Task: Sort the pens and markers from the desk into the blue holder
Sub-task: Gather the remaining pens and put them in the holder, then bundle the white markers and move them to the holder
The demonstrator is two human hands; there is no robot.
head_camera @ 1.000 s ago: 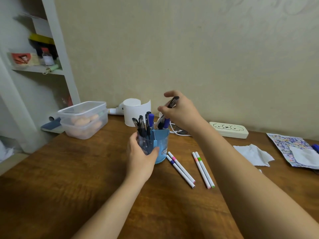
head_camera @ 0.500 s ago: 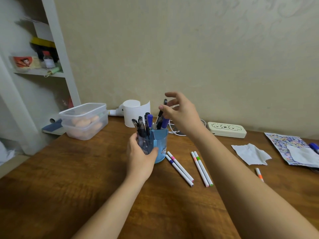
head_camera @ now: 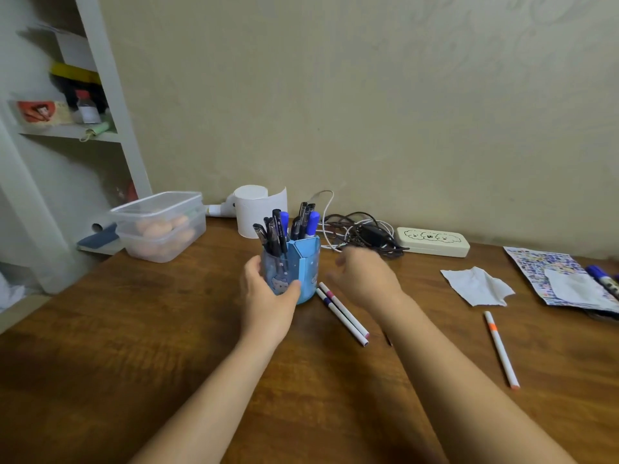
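The blue holder [head_camera: 306,259] stands on the wooden desk [head_camera: 134,346], with several dark pens and blue-capped markers [head_camera: 284,226] upright in it. My left hand [head_camera: 268,296] grips the holder's near left side. My right hand [head_camera: 365,279] hovers low just right of the holder, blurred, fingers apart and holding nothing. Two white markers [head_camera: 345,316] with pink and purple bands lie side by side beside the holder, partly under my right hand. An orange-banded white marker [head_camera: 500,349] lies alone farther right. A blue marker [head_camera: 603,279] rests at the right edge on a patterned sheet.
A clear lidded container [head_camera: 160,226] and a white paper roll [head_camera: 254,209] stand behind the holder at left. Tangled cables [head_camera: 361,232] and a cream case [head_camera: 432,241] lie along the wall. A crumpled tissue [head_camera: 475,284] and the patterned sheet [head_camera: 556,276] lie at right.
My right hand let go of the dark pen into the holder, then dropped from above the holder to the desk beside it. The view shifted slightly, and my left hand kept its grip.
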